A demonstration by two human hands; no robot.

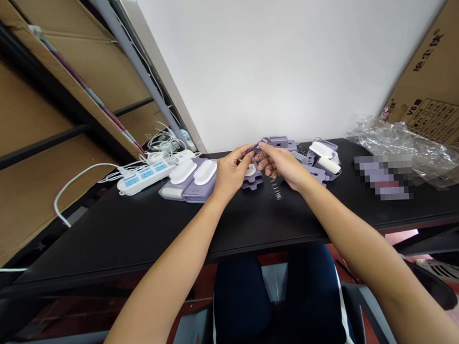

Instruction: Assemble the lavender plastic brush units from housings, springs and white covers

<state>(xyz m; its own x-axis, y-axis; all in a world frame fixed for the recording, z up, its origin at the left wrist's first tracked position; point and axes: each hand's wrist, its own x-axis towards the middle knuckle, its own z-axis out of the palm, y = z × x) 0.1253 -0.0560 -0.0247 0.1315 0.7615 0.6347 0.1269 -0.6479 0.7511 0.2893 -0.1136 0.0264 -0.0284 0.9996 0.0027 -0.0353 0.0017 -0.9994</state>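
My left hand (233, 169) and my right hand (278, 161) meet above the back of the black table (247, 217). Their fingertips pinch a small dark purple piece (256, 147), whose exact kind I cannot make out. Below my right hand lies a row of small thin metal pieces (276, 190), perhaps springs. Left of my left hand are two purple cases with white oval pads (205, 172). A purple plastic frame (279, 141) sits just behind my hands. Partly hidden under my left hand is another purple part (252, 182).
A white power strip (147, 175) with tangled white cables stands at the left. To the right are purple parts with white pieces (322, 149), a blurred-out flat item (383, 178) and clear plastic wrapping (408, 142). A cardboard box (437, 94) leans beside the white wall (277, 61).
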